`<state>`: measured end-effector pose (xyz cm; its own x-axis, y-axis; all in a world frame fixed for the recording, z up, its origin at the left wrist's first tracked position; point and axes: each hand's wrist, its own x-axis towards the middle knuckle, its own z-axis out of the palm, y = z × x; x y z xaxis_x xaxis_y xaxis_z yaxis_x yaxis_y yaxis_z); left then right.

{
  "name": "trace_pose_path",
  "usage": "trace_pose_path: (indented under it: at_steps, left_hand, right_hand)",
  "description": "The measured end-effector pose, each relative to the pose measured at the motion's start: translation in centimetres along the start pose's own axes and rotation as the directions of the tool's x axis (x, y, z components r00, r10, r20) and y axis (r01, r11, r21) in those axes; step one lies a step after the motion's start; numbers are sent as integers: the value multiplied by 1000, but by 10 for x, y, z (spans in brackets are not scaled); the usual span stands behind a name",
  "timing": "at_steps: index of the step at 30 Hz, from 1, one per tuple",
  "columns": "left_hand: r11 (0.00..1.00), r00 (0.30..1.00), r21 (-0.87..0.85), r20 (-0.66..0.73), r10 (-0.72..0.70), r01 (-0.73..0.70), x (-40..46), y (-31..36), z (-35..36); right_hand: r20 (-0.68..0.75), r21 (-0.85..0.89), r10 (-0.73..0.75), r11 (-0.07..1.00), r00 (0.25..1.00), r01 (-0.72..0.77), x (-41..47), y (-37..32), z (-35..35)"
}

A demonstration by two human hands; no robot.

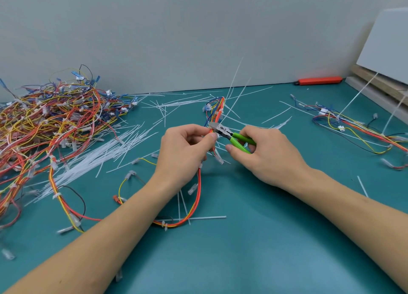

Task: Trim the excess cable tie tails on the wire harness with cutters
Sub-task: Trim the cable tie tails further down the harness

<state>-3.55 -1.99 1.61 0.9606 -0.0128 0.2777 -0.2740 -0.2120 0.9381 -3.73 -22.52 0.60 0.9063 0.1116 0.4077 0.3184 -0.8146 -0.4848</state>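
Observation:
My left hand pinches a wire harness of orange, red, yellow and blue wires above the teal table. The harness loops down under my left wrist and across the table. Long white cable tie tails stick up from the harness beyond my fingers. My right hand grips the green-handled cutters. Their metal jaws sit against the harness right at my left thumb and forefinger. The jaw tips are partly hidden by the wires.
A big tangled pile of harnesses fills the left of the table. Cut white tie tails lie scattered across the middle. Another harness lies at the right. A red utility knife lies by the wall, next to a white board on wooden strips.

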Motion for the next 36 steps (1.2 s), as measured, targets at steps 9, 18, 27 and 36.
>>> trace_pose_path:
  at_steps: [9, 18, 27, 36]
  left_hand:
    - [1000, 1000, -9, 9, -9, 9, 0, 1, -1]
    - [999, 999, -29, 8, -36, 36, 0, 2, 1]
    - [999, 999, -24, 1, -47, 47, -1, 4, 1]
    - [992, 995, -79, -16, -97, 95, 0, 3, 1]
  right_hand:
    - [-49, 2, -33, 999, 998, 33, 0, -2, 0]
    - [40, 19, -51, 999, 998, 50, 4, 6, 1]
    - [27, 38, -11, 999, 1000, 10, 3, 5, 2]
    - [32, 82, -36, 996, 999, 33, 4, 8, 1]
